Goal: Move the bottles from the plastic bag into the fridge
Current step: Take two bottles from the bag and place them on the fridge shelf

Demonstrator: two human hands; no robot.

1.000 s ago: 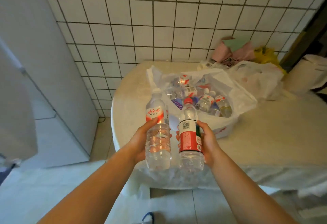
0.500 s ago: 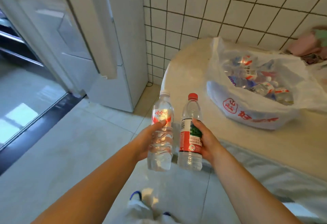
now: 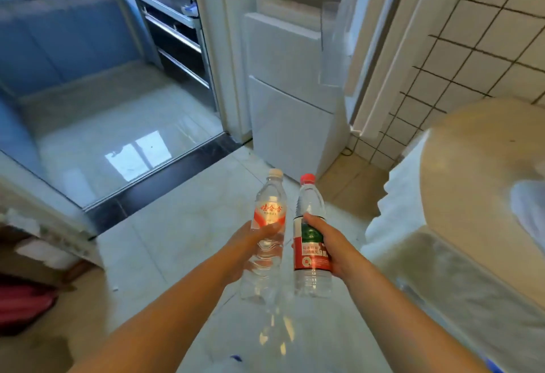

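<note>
My left hand (image 3: 246,250) grips a clear water bottle with a white cap and an orange-red label (image 3: 267,225). My right hand (image 3: 330,247) grips a second bottle with a red cap and a red and green label (image 3: 309,250). Both bottles stand upright side by side above the tiled floor. The white fridge (image 3: 290,101) stands ahead by the tiled wall, its upper door swung open and its lower door closed. Only a blurred white edge of the plastic bag (image 3: 528,204) shows on the round table at the far right.
The round beige table (image 3: 472,151) with a cloth hanging over its rim fills the right side. A doorway with a dark threshold (image 3: 165,178) leads to a kitchen with blue cabinets (image 3: 59,39) on the left. A red object (image 3: 23,299) lies low left.
The view has swung left from the table and bag toward the fridge and kitchen doorway. Both hands still hold their bottles, now carried away from the table over the floor.
</note>
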